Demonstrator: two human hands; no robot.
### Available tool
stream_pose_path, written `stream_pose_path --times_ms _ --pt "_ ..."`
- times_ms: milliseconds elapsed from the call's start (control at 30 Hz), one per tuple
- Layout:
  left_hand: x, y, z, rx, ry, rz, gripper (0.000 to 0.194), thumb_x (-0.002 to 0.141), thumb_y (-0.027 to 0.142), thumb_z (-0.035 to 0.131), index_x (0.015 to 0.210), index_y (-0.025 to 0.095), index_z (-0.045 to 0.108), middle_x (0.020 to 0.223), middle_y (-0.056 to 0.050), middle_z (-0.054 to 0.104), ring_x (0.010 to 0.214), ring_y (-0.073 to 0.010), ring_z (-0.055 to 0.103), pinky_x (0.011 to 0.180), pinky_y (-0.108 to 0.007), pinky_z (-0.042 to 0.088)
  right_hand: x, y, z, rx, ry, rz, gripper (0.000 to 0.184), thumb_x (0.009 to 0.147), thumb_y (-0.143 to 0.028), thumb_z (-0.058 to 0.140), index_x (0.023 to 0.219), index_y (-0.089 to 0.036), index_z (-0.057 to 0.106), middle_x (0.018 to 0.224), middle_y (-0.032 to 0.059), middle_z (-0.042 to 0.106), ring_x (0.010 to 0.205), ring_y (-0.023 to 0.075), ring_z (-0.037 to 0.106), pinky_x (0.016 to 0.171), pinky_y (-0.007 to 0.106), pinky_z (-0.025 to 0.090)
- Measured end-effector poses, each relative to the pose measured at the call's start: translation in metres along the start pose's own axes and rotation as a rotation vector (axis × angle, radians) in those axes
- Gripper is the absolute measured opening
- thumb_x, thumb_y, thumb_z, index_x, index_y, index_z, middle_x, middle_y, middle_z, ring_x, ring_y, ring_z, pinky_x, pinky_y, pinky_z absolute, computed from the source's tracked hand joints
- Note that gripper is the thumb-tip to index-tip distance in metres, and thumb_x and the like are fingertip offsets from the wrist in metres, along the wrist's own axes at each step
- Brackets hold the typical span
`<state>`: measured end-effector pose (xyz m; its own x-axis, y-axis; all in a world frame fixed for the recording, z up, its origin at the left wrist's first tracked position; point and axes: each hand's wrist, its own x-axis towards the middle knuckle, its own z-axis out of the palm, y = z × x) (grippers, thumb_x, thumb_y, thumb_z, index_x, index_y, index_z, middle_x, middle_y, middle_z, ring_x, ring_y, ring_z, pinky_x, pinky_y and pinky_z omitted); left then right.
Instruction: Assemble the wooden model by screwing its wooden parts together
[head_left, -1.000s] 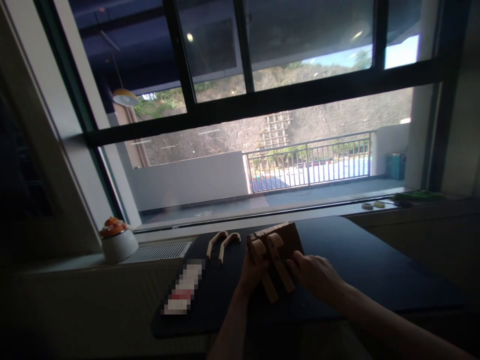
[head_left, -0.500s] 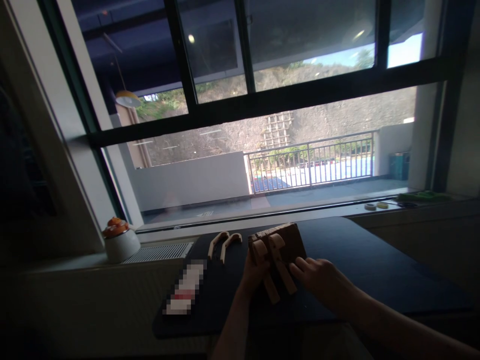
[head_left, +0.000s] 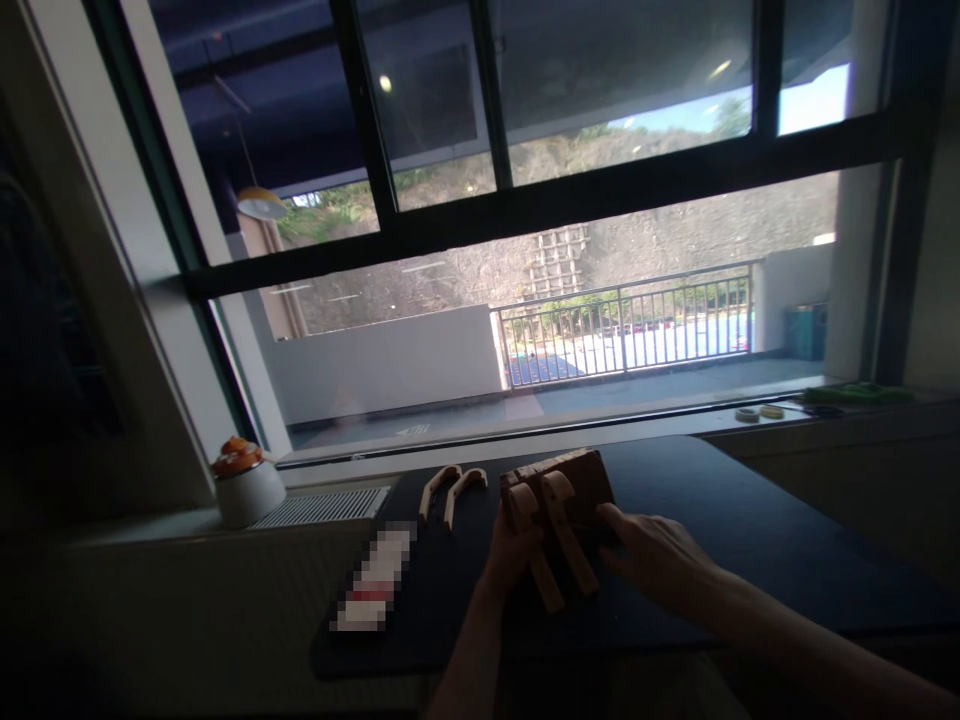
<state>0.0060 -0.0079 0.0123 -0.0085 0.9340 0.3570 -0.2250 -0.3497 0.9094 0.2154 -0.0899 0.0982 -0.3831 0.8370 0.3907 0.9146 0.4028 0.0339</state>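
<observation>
A brown wooden block [head_left: 589, 480] is held tilted above the dark table. Two pale wooden pieces with hooked ends, the left hooked piece [head_left: 546, 580] and the right hooked piece [head_left: 576, 555], lie against its near face and point down toward me. My left hand [head_left: 511, 548] is closed around the block's left side and the left hooked piece. At the block's lower right edge, my right hand [head_left: 649, 545] is closed with its thumb uppermost; its other fingertips are hidden and what they grip is unclear.
Two more curved wooden pieces [head_left: 452, 495] lie on the dark table [head_left: 720, 530], left of the block. A blurred-out flat item [head_left: 375, 580] is nearer its left edge. On the sill stand a white pot with an orange top [head_left: 246, 485] and small rolls [head_left: 757, 413]. A window rises behind.
My right hand has shifted slightly right and turned, so its fingertips now drop out of sight beside the block. The left hand keeps its hold on the block and hooked piece.
</observation>
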Motion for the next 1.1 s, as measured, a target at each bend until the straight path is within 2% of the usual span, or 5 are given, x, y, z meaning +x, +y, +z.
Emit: stream_pose_path --times_ms 233,567,667,767,1100 --pt "-0.001 0.000 0.002 -0.006 0.029 -0.004 0.058 0.055 0.019 0.078 0.110 0.016 0.057 0.085 -0.003 0.067 0.076 -0.0192 0.062 0.066 -0.028 0.049 0.004 -0.007 -0.011 -0.055 0.017 -0.173 0.026 0.079 0.003 0.043 0.086 -0.019 0.055 0.084 0.0057 0.065 0.074 0.0192 0.063 0.055 0.029 0.030" --pt "-0.002 0.005 0.001 0.018 0.014 -0.010 0.058 0.056 0.014 0.075 0.111 0.016 0.057 0.085 -0.003 0.067 0.076 -0.0196 0.061 0.067 -0.028 0.050 0.003 -0.006 0.006 -0.030 0.011 0.030 0.029 0.096 -0.029 0.039 0.074 -0.020 0.055 0.062 0.0035 0.069 0.060 0.0222 0.069 0.046 0.028 0.024" --pt "-0.002 0.004 0.001 0.004 0.007 -0.017 0.061 0.056 0.017 0.077 0.113 0.016 0.057 0.088 -0.004 0.068 0.079 -0.0210 0.062 0.069 -0.029 0.050 0.003 -0.006 0.001 -0.015 0.005 -0.009 0.008 0.085 -0.026 0.053 0.090 -0.020 0.056 0.070 0.0017 0.071 0.068 0.0231 0.070 0.048 0.027 0.027" --pt "-0.002 0.003 0.002 -0.012 0.020 -0.020 0.066 0.054 0.018 0.078 0.116 0.017 0.056 0.090 -0.005 0.068 0.081 -0.0221 0.063 0.071 -0.030 0.051 0.002 -0.007 -0.007 -0.027 0.013 -0.076 0.031 0.075 -0.010 0.056 0.104 -0.020 0.053 0.082 0.0017 0.070 0.072 0.0215 0.069 0.050 0.027 0.029" --pt "0.000 0.001 0.000 -0.006 0.028 -0.026 0.061 0.052 0.016 0.078 0.110 0.016 0.058 0.087 -0.004 0.068 0.080 -0.0214 0.062 0.070 -0.030 0.050 0.002 -0.013 0.001 -0.054 0.032 -0.102 0.011 0.088 -0.009 0.047 0.086 -0.017 0.053 0.074 0.0043 0.067 0.065 0.0187 0.066 0.049 0.027 0.029"
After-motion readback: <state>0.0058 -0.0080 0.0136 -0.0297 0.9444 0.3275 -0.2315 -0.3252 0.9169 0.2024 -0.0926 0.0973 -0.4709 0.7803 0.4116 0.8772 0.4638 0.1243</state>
